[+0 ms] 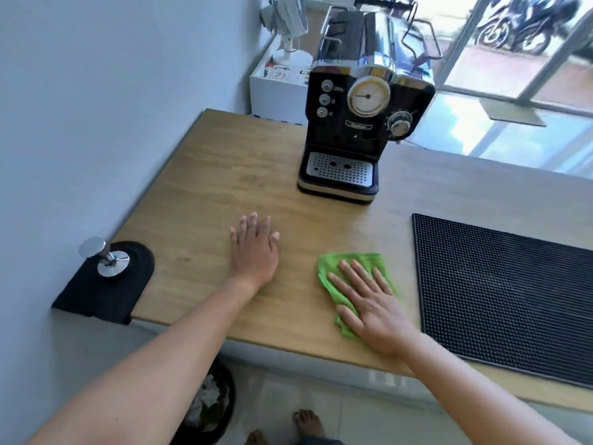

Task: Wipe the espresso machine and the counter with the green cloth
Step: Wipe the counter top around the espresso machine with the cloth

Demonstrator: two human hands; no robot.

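Note:
A black espresso machine (359, 101) with a round gauge and a perforated drip tray stands at the back of the wooden counter (205, 194). The green cloth (356, 263) lies flat on the counter near the front edge. My right hand (369, 303) presses on it with straight, spread fingers, covering its near half. My left hand (255, 248) rests flat on the bare wood to the left of the cloth, fingers straight, holding nothing.
A black ribbed bar mat (500, 293) covers the counter's right side. A metal tamper (102, 256) stands on a black pad (106, 284) at the front left corner by the wall. A bin (208, 409) sits on the floor below.

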